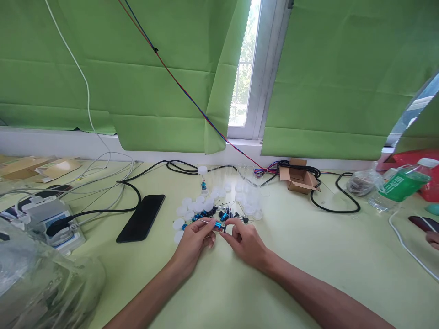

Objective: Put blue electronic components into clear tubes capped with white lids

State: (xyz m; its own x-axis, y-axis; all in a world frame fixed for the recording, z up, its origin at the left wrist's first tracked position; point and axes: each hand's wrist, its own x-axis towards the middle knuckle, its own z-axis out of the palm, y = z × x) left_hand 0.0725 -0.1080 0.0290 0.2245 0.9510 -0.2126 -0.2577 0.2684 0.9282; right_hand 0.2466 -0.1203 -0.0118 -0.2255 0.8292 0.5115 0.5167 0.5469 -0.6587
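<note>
Between my two hands is a small blue metallic part (218,225) with a thin metal rod on its left and a black end on its right. My left hand (195,242) pinches it by the blue body and rod. The fingertips of my right hand (248,241) close on the black end. Just beyond lies a pile of similar blue and black parts (224,216) with thin rods. White round caps (181,210) are scattered left of the pile. Clear plastic tubes (242,185) are behind and right of it. One capped tube (203,183) stands upright with a blue piece inside.
A black phone (141,218) lies left, near a power strip (65,228) with cables. Plastic wrapping (44,278) fills the lower left. At the back are an open cardboard box (297,178) and black cable (338,211). To the right, a bottle (399,187) leans; another person's hand (432,239) shows.
</note>
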